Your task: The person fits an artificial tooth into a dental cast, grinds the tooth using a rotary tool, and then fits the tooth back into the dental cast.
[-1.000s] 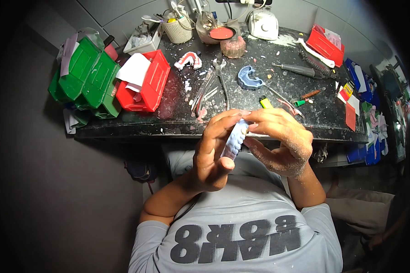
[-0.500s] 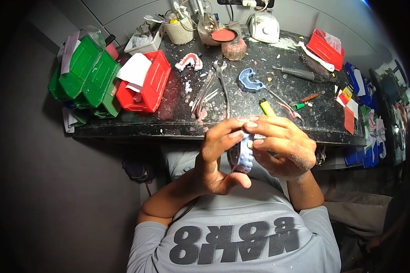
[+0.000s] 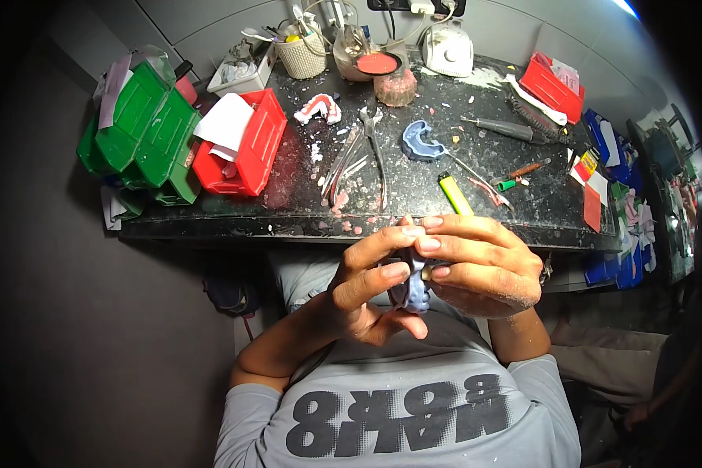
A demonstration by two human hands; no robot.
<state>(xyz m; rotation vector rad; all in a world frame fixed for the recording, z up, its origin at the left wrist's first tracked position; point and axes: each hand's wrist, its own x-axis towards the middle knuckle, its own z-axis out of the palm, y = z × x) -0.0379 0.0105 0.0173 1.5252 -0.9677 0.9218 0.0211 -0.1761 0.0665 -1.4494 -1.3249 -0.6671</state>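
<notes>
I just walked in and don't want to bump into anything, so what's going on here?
A person is holding a blue-grey dental model between both hands, in front of the body at the near edge of a dusty black bench. The left hand grips it from one side, while the right hand touches it from the other. On the bench lie a yellow-green lighter, a blue horseshoe-shaped piece and a red-and-white dental arch.

Fingers (image 3: 480, 251) and benchtop (image 3: 296, 179) brightly lit, dim left side, blue-white glare upper right, dark curved fisheye edges
</notes>
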